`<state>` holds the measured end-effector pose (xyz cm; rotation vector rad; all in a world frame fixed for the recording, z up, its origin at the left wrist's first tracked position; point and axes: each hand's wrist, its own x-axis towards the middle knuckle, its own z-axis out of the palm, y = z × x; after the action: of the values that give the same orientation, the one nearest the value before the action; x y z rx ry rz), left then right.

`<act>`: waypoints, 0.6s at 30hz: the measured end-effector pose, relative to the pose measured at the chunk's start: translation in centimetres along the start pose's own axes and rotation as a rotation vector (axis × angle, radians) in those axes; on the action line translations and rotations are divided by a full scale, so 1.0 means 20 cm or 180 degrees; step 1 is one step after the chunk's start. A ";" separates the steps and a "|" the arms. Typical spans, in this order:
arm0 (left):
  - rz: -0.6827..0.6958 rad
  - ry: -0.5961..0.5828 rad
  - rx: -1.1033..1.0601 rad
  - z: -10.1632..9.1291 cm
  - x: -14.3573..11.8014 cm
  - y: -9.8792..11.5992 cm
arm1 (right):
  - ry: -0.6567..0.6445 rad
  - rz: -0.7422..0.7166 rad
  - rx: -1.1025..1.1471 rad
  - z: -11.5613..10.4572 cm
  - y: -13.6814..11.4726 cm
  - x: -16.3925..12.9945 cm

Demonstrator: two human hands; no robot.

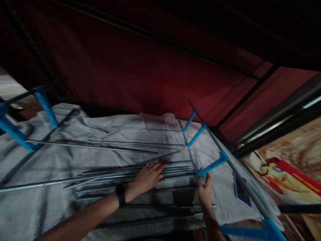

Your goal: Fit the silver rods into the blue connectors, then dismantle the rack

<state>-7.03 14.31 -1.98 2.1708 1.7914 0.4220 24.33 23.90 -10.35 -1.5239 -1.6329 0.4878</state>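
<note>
The left hand (147,176) lies flat, fingers spread, on the metal rods (130,174) of a drying rack, pressing the white towel (50,164) beneath. The right hand (205,190) pinches a blue clip (213,164) at the rack's side rail. Spreading seems underway; smoothing comes next.
</note>
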 end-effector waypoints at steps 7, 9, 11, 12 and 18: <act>-0.1454 0.0748 0.0679 -0.52 -0.29 -0.65 | -0.0065 -0.0873 -0.0285 -0.01 -0.17 -0.08; -0.1967 0.0970 0.1063 -0.70 -0.42 -0.84 | -0.0172 -0.0967 -0.0164 0.05 -0.26 -0.03; -0.2408 0.1253 0.1344 -0.83 -0.54 -0.99 | -0.0518 -0.1105 0.0023 0.15 -0.35 0.03; -0.2571 0.1390 0.1384 -0.87 -0.60 -1.06 | -0.0728 -0.1200 0.0122 0.21 -0.39 0.07; -0.2631 0.0805 0.1132 -0.78 -0.66 -1.27 | -0.1525 -0.1860 0.0236 0.75 -0.59 0.23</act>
<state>-38.54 6.48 1.39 1.3733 2.8537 0.1827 5.71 29.77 -8.82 -0.8388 -2.2883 0.6005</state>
